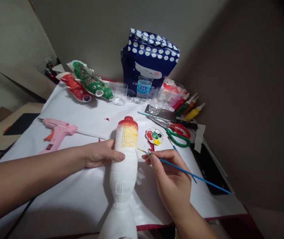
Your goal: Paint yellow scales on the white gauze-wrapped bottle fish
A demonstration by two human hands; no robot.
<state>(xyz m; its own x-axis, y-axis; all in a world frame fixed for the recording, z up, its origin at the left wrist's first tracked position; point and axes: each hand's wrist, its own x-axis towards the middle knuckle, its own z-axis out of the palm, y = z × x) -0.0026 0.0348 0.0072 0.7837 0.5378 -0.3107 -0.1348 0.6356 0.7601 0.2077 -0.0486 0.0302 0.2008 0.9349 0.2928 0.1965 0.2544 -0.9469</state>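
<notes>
A white, fabric-textured bottle shape (pixel 124 176) with a narrow waist slants up the middle of the head view. Its top end is painted red, with a patchy yellow band below. My left hand (pixel 104 154) grips it from the left side, thumb across the front. In my right hand (pixel 172 169) a thin blue paintbrush (pixel 194 174) is pinched between thumb and fingers. The brush's yellow-tinted tip is at the bottle shape's right side, by the lower edge of the yellow; whether it touches I cannot tell. A flower-shaped paint palette (pixel 154 136) lies just beyond my right hand.
On the left lies a pink glue gun (pixel 58 131). Green and red fish-shaped crafts (pixel 88 79), clear plastic cups (pixel 120 93) and a blue bag (pixel 150 59) stand at the back. Scissors (pixel 179 134), paint bottles (pixel 193 113) and a black phone-like slab (pixel 211 172) are at right.
</notes>
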